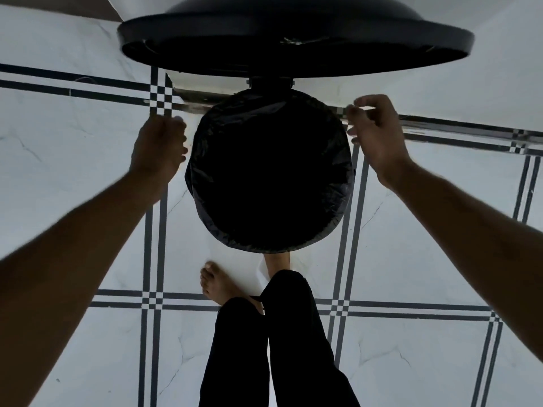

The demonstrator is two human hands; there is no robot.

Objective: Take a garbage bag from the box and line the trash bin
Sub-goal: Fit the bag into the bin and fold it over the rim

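Since the black garbage bag (pixel 269 174) already sits folded over the rim of the round trash bin (pixel 205 230), directly between your hands on the floor ahead of your feet, what remains looks like tidying the edge. Your left hand (pixel 160 148) hangs just beside the bag's left edge, fingers curled, gripping nothing I can confirm. Your right hand (pixel 377 136) is loosely open beside the upper right edge, equally near. Above, the lid (pixel 293 45) stands raised.
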